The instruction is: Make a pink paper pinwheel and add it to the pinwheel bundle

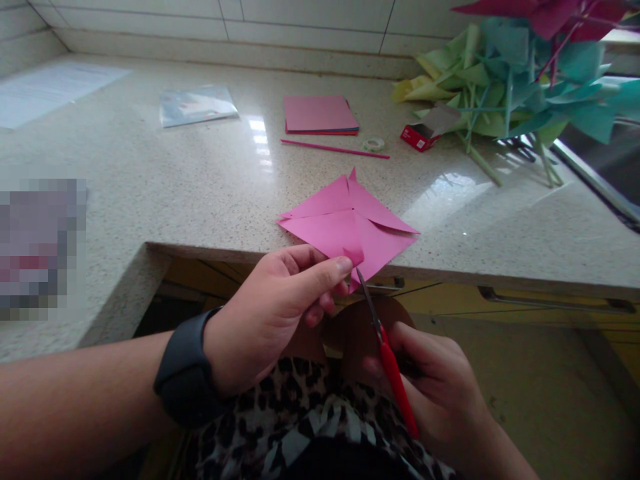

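Paper (320, 233) before stick (335, 149) and tape (373, 149)

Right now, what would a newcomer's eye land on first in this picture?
Probably the pink paper square, mid-picture, slit toward its middle and pinched by the left hand. Next, the red-handled scissors in the right hand, lower right of centre. Then the teal, yellow-green and magenta paper shapes at the upper right.
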Action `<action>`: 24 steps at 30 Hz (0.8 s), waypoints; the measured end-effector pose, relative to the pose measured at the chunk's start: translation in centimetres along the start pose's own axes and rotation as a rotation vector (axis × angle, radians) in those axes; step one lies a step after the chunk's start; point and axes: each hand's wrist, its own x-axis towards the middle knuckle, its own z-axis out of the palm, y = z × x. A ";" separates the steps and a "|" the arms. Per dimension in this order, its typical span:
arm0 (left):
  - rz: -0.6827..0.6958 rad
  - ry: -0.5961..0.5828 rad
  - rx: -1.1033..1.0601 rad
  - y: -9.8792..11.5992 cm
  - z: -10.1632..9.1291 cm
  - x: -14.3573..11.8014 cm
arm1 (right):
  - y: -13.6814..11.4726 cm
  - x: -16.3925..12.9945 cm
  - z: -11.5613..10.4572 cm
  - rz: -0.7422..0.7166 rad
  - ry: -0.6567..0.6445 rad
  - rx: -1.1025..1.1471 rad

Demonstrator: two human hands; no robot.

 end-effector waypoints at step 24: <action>0.018 -0.010 0.066 0.3 -0.1 0.2 | 0.1 -0.2 -0.9 0.145 -0.146 0.208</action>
